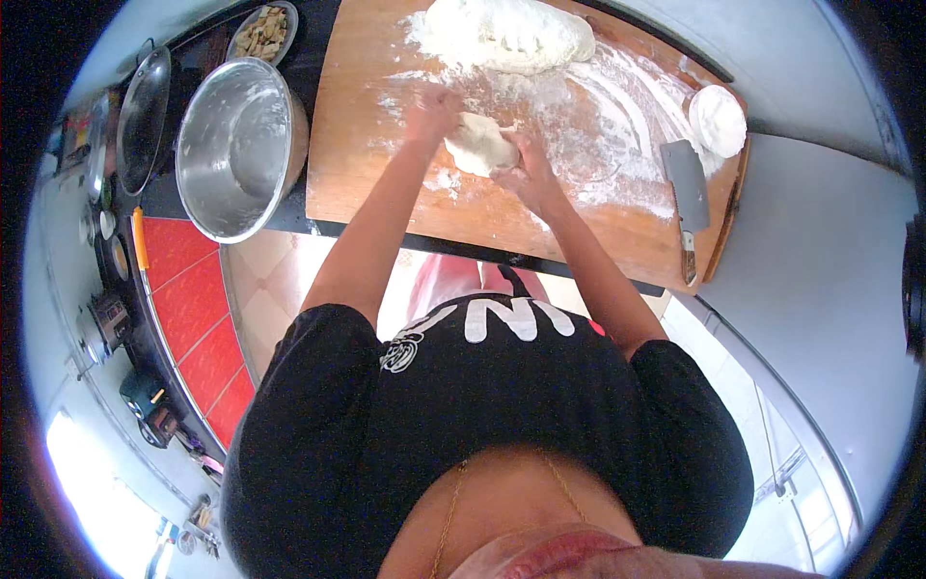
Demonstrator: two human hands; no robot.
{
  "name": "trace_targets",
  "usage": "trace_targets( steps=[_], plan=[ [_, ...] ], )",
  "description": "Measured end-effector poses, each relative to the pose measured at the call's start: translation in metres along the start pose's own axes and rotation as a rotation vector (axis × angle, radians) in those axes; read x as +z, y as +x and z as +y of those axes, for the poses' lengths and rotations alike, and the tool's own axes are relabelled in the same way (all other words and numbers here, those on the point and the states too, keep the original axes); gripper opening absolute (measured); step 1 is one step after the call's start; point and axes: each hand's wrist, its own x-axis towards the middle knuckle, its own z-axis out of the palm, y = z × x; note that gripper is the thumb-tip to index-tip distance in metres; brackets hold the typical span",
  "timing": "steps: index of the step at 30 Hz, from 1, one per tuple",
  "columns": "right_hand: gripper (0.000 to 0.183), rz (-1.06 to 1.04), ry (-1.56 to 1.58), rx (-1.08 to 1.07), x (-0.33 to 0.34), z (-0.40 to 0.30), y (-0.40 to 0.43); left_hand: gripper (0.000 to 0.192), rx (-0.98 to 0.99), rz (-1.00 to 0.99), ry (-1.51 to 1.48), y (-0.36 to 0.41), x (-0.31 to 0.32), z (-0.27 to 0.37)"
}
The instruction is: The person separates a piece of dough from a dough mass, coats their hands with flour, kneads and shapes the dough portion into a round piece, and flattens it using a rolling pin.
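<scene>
Both my hands are on a small piece of dough (481, 145) above a floured wooden board (362, 181). My left hand (434, 112), slightly blurred, grips its upper left end. My right hand (527, 170) holds the right side, with the fingers around its edge. Just beyond lies a large floured mass of dough (514, 36) at the board's far edge. Loose flour is spread over the board's middle and right.
A cleaver (687, 188) lies at the board's right, below a bowl of flour (718, 121). On the left stand a large steel basin (235, 152), a plate of chopped food pieces (262, 34) and a glass lid (143, 119). A wall runs behind the board.
</scene>
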Motion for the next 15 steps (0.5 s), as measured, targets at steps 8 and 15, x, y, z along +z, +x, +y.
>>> trace_targets(
  steps=[8, 15],
  plan=[
    [0.056, -0.102, -0.462, -0.005, -0.016, -0.012, 0.019, 0.045, 0.108, 0.034, -0.564, -0.085, 0.057, 0.023],
    [0.049, -0.010, -0.003, 0.288, -0.040, -0.048, 0.049, 0.044, 0.079, -0.278, -0.638, -0.067, -0.016, 0.077]
  ],
)
